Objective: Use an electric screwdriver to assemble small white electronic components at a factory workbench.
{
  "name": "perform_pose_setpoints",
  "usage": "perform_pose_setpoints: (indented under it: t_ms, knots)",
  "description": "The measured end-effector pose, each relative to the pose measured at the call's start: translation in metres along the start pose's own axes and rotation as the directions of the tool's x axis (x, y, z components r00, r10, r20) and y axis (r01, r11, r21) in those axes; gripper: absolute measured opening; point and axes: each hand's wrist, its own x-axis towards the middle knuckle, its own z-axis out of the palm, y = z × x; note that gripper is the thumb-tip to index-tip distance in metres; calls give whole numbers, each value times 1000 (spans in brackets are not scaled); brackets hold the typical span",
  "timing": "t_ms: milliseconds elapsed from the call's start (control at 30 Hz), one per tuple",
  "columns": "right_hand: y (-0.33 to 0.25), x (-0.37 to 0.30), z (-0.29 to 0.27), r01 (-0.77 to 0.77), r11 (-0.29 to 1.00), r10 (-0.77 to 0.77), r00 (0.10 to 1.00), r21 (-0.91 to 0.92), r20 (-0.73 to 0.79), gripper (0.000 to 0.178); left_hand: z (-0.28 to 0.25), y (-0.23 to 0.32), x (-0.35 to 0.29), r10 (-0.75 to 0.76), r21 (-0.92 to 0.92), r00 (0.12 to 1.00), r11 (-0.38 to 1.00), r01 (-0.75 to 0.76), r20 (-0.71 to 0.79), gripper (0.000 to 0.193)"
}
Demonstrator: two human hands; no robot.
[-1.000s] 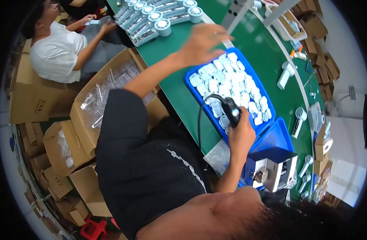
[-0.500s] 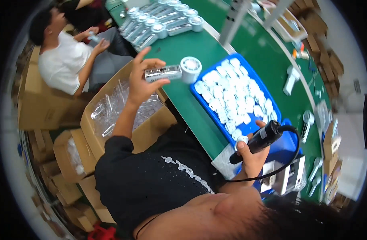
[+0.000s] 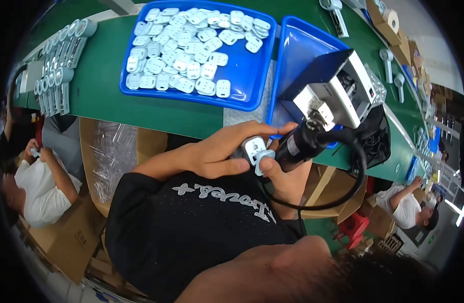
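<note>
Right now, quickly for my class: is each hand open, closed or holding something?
Left hand: closed, holding a pale plastic device, mostly hidden.
Right hand: closed, holding a black corded screwdriver and a small pale plastic piece.

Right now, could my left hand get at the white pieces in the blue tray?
Probably yes: the tray sits just past the left hand, and nothing tall stands between it and the white pieces. That hand looks busy holding a pale part, so it may need freeing first.

smooth plastic tool (image 3: 298, 145), glossy plastic tray (image 3: 248, 86), matt cloth shirt (image 3: 166, 242)
</note>
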Motion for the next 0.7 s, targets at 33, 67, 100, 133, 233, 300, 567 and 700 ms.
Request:
perform_pose_setpoints:
  t_ms: [33,67,100,133,233,300,567,700]
  knots:
    - [3,-1,-4,43,997,-46,998,-65,-42,72,3,-5,7,63,129,997,989,-67,35,56]
    - [6,-2,-7,81,987,-92,992,-137,-81,71,4,-9,13,123,249,989,958,-139,77,55]
    - [8,-2,-9,114,971,-139,984,-209,-113,70,4,-13,18,179,363,976,907,-213,125,55]
    - [9,-1,-10,142,949,-187,973,-282,-138,69,4,-16,21,228,468,957,836,-286,178,54]
    - [10,20,-17,316,844,-402,908,-435,-120,64,1,-32,27,250,417,956,861,-291,151,52]
    - [-15,23,-36,489,863,-494,869,-131,-9,65,-3,-41,27,279,388,955,873,-295,100,51]
    - [-49,75,-58,871,487,-862,490,57,-127,79,-1,-46,42,340,390,924,837,-383,177,54]
    - [-50,49,-50,738,660,-748,663,143,30,77,-2,-49,42,329,407,920,825,-391,215,58]
